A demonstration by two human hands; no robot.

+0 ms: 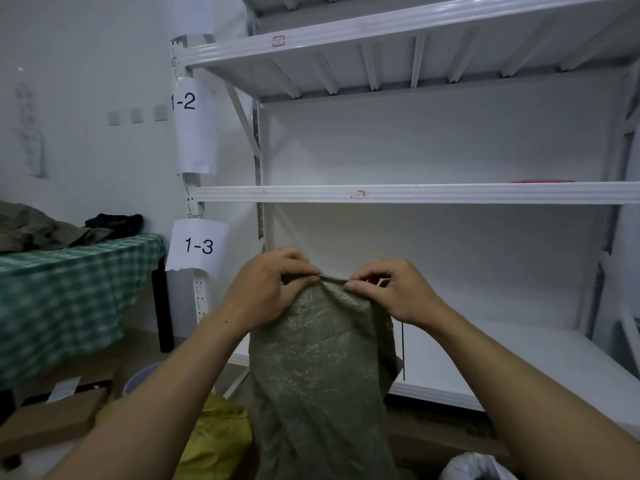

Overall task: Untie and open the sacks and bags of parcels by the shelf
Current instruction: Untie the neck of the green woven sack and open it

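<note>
Left hand (pixel 268 289) and right hand (pixel 388 292) each pinch the sack (pixel 322 368) top, before the shelf (pixel 415 194); best pull the edges apart evenly, keeping the sack upright.

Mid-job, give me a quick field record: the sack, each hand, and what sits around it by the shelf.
sack: green, woven, held up in front of the shelf
left hand: pinches the sack's top edge
right hand: pinches the same edge, close beside the left hand
mouth: bunched between the fingers; tied or open, cannot tell
nearby bags: yellow bag lower left, white bag lower right
side: table with checked cloth, on the left
</note>
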